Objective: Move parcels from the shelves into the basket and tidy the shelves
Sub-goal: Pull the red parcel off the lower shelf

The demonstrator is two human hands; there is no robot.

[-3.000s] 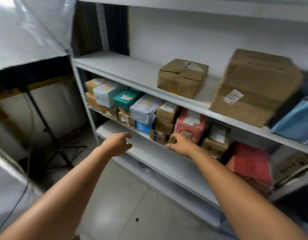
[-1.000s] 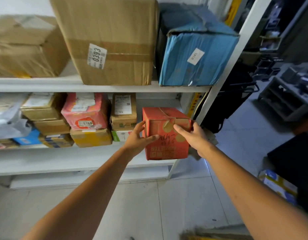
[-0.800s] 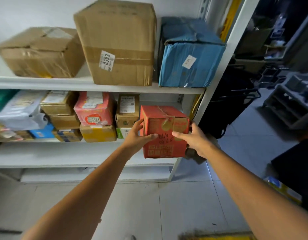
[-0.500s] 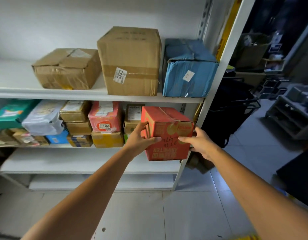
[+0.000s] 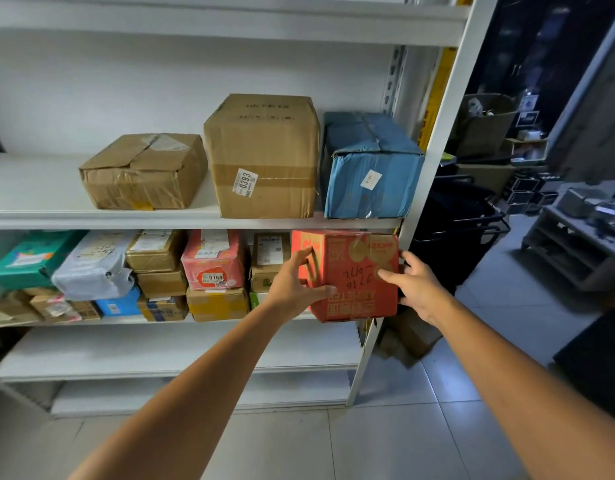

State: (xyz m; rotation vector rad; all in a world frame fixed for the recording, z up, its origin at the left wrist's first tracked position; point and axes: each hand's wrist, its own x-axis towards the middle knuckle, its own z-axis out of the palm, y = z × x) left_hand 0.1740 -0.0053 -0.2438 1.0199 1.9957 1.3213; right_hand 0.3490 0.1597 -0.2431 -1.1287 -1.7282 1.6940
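A red cardboard parcel point(image 5: 354, 275) with upside-down yellow print and handwritten digits is held in front of the right end of the middle shelf point(image 5: 195, 221). My left hand point(image 5: 294, 282) grips its left side and my right hand point(image 5: 415, 284) grips its right side. On the shelf above stand a low brown box point(image 5: 143, 171), a tall brown box labelled 0393 point(image 5: 264, 157) and a blue box point(image 5: 368, 168). Several small parcels fill the middle shelf to the left, among them a pink box point(image 5: 214, 259). A black wire basket point(image 5: 462, 216) stands behind the shelf's right post.
The white shelf post point(image 5: 434, 140) rises just right of the red parcel. The lower shelf point(image 5: 160, 351) shows bare white board. A crumpled brown carton point(image 5: 408, 336) lies on the tiled floor by the post. A grey rack point(image 5: 576, 244) with equipment stands far right.
Both hands took the red parcel from the middle shelf's right end and have lifted it slightly. My view has risen, so the upper shelves show more.
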